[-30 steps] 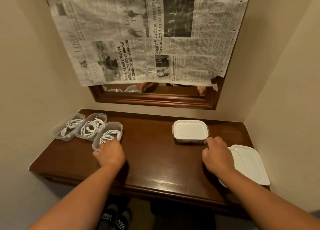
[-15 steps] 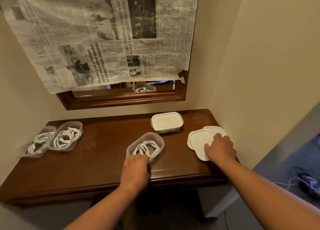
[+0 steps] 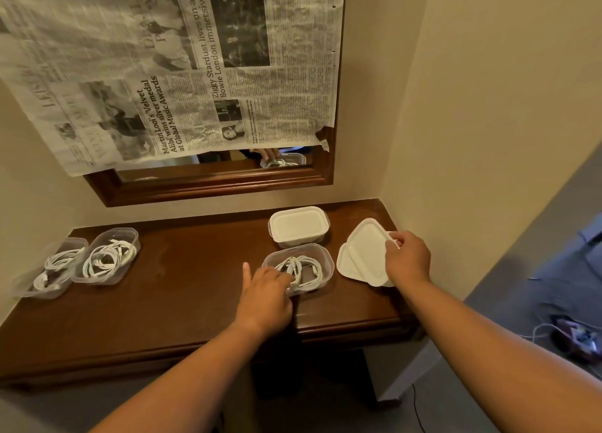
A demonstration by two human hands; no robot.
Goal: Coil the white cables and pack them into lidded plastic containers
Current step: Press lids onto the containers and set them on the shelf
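An open clear container (image 3: 322, 257) with a coiled white cable (image 3: 301, 269) sits near the table's front right. My left hand (image 3: 265, 290) holds its near left edge, index finger sticking up. Right of it lies a stack of white lids (image 3: 348, 268); my right hand (image 3: 407, 258) pinches the top lid (image 3: 368, 246) by its right edge and tilts it up. A lidded container (image 3: 298, 225) stands just behind the open one. Two more open containers with coiled cables (image 3: 109, 256) (image 3: 49, 269) rest at the far left.
The brown wooden table (image 3: 182, 269) fills a wall niche, with walls close on the left and right. A framed mirror (image 3: 208, 185) partly covered by newspaper (image 3: 169, 74) hangs behind. A loose cable and dark object (image 3: 573, 335) lie on the blue floor to the right.
My left hand has slid the open container further right, up against the lidded one. My right hand went from resting on the lid stack to lifting the top lid's edge.
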